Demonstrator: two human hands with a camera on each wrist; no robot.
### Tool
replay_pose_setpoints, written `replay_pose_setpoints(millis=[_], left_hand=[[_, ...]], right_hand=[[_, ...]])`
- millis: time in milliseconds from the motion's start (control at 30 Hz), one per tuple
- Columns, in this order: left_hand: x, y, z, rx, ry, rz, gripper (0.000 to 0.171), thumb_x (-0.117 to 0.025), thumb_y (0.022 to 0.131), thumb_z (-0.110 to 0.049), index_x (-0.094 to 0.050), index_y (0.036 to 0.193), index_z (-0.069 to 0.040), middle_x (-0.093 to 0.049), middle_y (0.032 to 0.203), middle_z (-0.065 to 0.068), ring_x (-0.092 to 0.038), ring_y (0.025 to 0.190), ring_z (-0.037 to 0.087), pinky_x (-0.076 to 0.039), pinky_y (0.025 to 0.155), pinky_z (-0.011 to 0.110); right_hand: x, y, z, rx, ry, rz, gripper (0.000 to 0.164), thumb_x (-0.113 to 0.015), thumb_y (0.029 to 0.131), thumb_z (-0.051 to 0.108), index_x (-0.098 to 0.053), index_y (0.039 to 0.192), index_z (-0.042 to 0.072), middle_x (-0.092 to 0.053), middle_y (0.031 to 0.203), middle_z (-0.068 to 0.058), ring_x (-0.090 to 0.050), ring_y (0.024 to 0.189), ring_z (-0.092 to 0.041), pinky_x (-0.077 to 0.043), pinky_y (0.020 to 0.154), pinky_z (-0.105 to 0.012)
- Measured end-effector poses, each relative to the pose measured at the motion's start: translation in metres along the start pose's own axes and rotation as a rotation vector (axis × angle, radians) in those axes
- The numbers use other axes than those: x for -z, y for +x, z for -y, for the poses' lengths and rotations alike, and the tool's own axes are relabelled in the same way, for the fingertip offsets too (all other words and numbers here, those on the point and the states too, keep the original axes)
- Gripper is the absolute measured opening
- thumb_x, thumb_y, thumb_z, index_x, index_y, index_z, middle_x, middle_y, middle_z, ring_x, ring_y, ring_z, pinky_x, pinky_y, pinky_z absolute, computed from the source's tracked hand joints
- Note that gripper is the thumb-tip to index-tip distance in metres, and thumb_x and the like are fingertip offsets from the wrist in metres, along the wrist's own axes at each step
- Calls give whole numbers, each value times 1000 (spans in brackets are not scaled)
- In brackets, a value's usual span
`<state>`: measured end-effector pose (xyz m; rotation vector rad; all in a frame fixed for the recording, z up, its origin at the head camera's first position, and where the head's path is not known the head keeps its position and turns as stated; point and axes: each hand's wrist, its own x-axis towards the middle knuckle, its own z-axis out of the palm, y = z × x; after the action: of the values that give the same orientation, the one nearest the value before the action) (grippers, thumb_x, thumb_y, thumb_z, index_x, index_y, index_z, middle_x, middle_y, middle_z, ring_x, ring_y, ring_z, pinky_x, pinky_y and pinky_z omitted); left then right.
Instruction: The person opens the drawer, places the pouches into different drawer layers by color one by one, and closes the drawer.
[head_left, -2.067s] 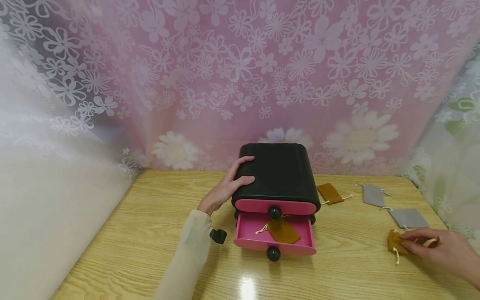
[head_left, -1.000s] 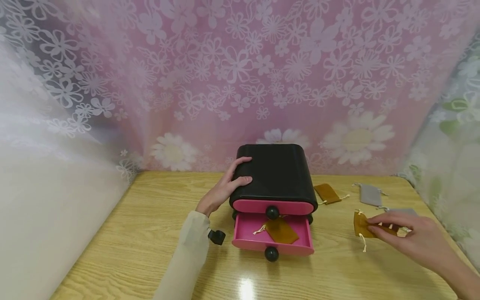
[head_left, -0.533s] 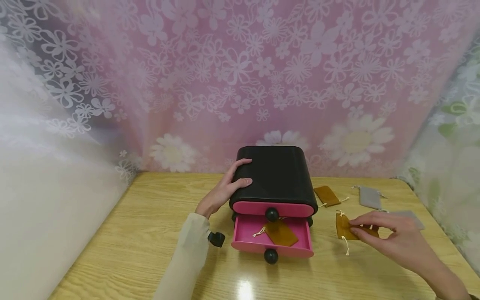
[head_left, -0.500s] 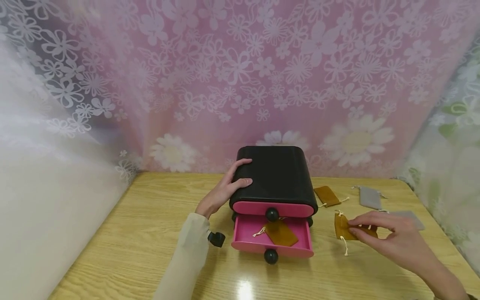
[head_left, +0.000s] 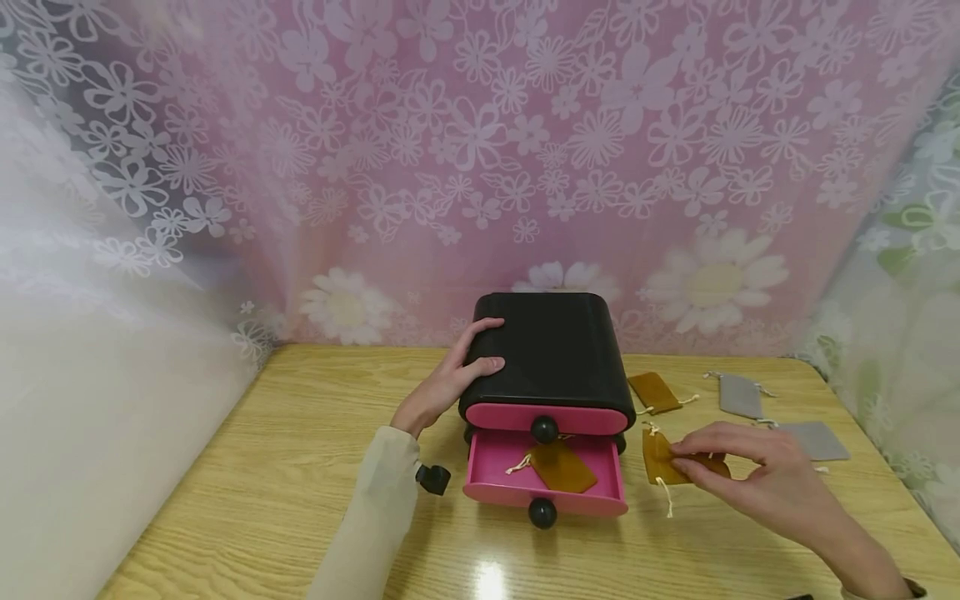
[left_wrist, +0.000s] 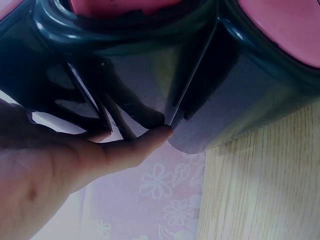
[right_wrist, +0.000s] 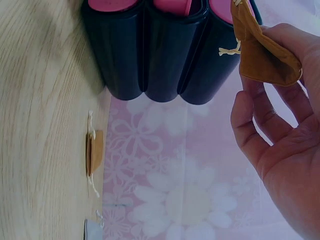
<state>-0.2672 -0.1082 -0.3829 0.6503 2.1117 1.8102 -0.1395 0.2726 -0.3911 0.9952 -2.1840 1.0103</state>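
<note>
A black drawer unit (head_left: 551, 350) with pink drawer fronts stands on the table. My left hand (head_left: 444, 382) rests on its upper left side, thumb and fingers lying over the edge; in the left wrist view the fingers touch its glossy side (left_wrist: 240, 85). The pink drawer (head_left: 498, 458) below the top one is pulled out, with a brown drawstring pouch (head_left: 564, 468) lying inside. To the right of that drawer, my right hand (head_left: 772, 475) pinches another brown drawstring pouch (head_left: 660, 458) between thumb and fingers, held above the table, its cream cord hanging down.
Behind the right hand a third brown pouch (head_left: 655, 392) lies beside the unit. Two grey drawstring pouches (head_left: 740, 395) lie farther right on the wooden table (head_left: 300, 467). A pink flowered curtain (head_left: 420, 167) hangs behind the table.
My right hand has lifted the brown pouch from the table's right side and carried it left toward the open drawer. The left hand has stayed on the unit.
</note>
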Motion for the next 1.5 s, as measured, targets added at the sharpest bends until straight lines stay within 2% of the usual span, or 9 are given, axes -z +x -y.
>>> replay_pose_setpoints(millis=[233,400,633,900,1000,1067,1167,1333,1500], left_hand=[[0,-1,1,7,1,-9,53,-58,101,-36,-38,149,-50,-38,158,-2,-52,138,22,-40,117,50],[-1,-1,1,3,2,-11,54,-58,101,-35,-38,149,-50,-37,159,-2,-51,139,22,-39,117,50],[-1,-2,1,6,7,-13,54,-58,101,-35,-38,149,-50,-38,159,-3,-51,139,21,-39,117,50],[0,0,1,-3,4,-11,54,-57,101,-36,-38,149,-50,-39,158,-3,-51,139,21,-39,117,50],[-1,-1,0,-2,6,-12,54,-58,101,-36,-38,149,-50,-37,159,-3,-49,140,21,-39,118,50],[-1,-1,0,-1,6,-13,54,-58,101,-36,-38,149,-50,-37,159,-4,-49,140,21,-39,118,51],[-1,-1,0,2,6,-14,53,-58,101,-36,-38,149,-51,-37,159,-4,-50,140,21,-38,118,51],[-1,0,1,8,3,-9,53,-57,102,-35,-38,149,-51,-39,158,-4,-51,139,21,-40,117,50],[0,1,0,6,0,-4,53,-57,102,-34,-38,149,-50,-40,156,-2,-54,135,22,-43,114,48]], right_hand=[[-9,3,3,29,81,-3,57,-87,52,-19,-78,97,15,-76,88,6,-64,78,5,-47,60,-12],[-15,8,6,58,122,-20,53,-87,53,-18,-78,96,12,-77,88,4,-65,79,3,-46,59,-14],[-24,12,8,71,180,6,56,-85,53,-23,-79,97,11,-76,91,1,-67,83,0,-47,61,-13],[-32,15,9,78,179,28,56,-85,56,-22,-79,100,12,-77,93,1,-67,87,0,-49,64,-13],[-34,16,10,89,157,25,45,-87,65,-14,-80,100,13,-77,94,1,-68,88,0,-50,67,-11],[-36,18,10,108,134,16,30,-87,75,-2,-80,100,13,-77,94,1,-68,89,0,-51,70,-10],[-37,20,12,121,115,13,13,-78,90,19,-80,101,13,-77,94,0,-68,89,0,-52,73,-10],[-41,22,15,106,64,25,24,-68,97,34,-80,100,14,-77,95,1,-68,90,1,-53,78,-9],[-47,24,16,131,47,17,26,-67,97,35,-81,100,13,-78,94,0,-68,90,0,-53,79,-8]])
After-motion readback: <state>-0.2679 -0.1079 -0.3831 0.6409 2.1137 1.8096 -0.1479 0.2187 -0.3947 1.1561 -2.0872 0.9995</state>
